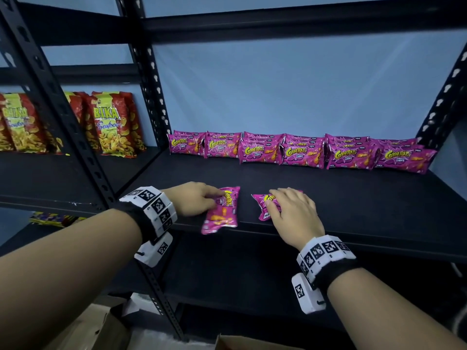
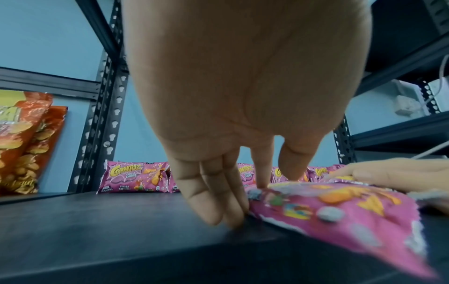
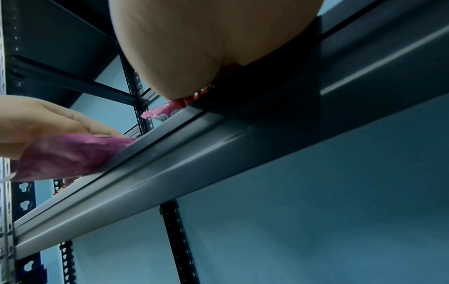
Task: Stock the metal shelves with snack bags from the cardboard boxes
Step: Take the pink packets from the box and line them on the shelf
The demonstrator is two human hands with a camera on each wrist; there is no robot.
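Each hand sets a Cornitoz bag down on the shelf (image 1: 353,198): left hand (image 1: 194,198) pinches its bag (image 1: 222,213), right hand (image 1: 293,213) lies flat on another (image 1: 265,205). Next, I'd guess, they slide back toward the back row (image 1: 303,150).

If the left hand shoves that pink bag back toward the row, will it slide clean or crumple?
The pink bag looks puffed and foil-glossy, so it should probably slide easily on the smooth dark shelf. It is likely light and soft: a push at one end by the left hand may spin or dent it. It overhangs the front edge.
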